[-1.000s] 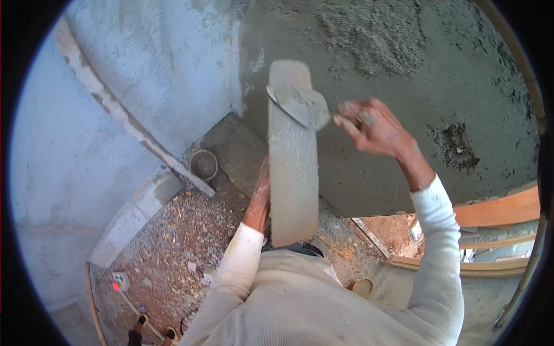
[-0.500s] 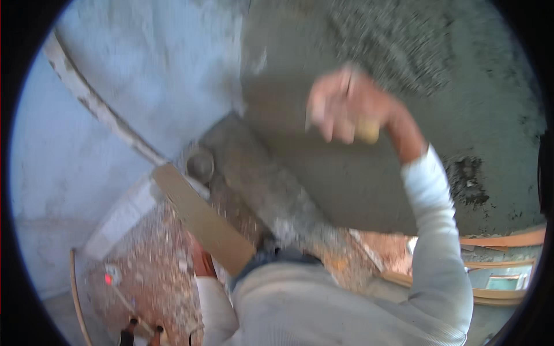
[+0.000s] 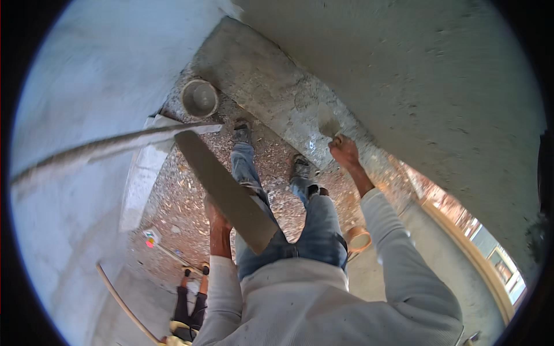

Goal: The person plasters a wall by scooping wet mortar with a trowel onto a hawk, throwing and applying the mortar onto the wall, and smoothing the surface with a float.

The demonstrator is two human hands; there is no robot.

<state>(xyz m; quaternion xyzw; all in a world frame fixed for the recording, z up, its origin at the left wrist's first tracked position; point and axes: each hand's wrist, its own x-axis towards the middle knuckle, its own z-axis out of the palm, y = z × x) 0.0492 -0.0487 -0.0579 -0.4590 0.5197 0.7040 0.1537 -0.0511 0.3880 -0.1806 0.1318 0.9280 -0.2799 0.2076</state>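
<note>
My left hand (image 3: 218, 222) grips a long flat wooden board (image 3: 228, 190) from its underside. The board slants across in front of my thighs, and it covers most of those fingers. My right hand (image 3: 344, 151) is closed on a small trowel (image 3: 329, 125); its handle is hidden in my fist. The trowel's grey-smeared blade points away from me, over the wet-looking concrete slab (image 3: 259, 75) at the wall's foot. Whether the blade touches the slab, I cannot tell.
A round bucket (image 3: 199, 98) with grey mix stands in the far corner. The grey plastered wall (image 3: 438, 104) rises on the right. An orange bucket (image 3: 358, 239) sits by my right leg. Another person (image 3: 189, 305) is at lower left, near a leaning pole (image 3: 128, 303). Rubble litters the ground.
My right hand has come down from in front of the plastered wall to above the slab. The view has tilted down, bringing my legs and feet in. The board stays in my left hand.
</note>
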